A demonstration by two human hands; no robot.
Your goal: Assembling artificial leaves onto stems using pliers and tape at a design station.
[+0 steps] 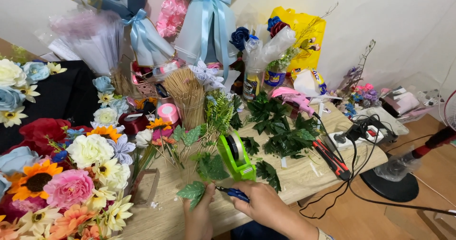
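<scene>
Leaf sprig [192, 191], green, lies at the near table [304, 173] edge, pinched by the left hand [198, 216]. Right hand [263, 204] closes around a blue-handled tool [232, 193] touching the sprig. Behind stand a yellow bag [304, 31] and green tape dispenser [236, 155].

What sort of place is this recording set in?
Probably a home craft table for bouquet making: heaped multicoloured artificial flowers, pale blue paper-wrapped bouquets with ribbon bows, a green plastic tape dispenser.

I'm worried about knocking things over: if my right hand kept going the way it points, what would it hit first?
Probably the green leaf sprig held by your left hand; your right hand points its blue-handled tool leftward at it.
</scene>
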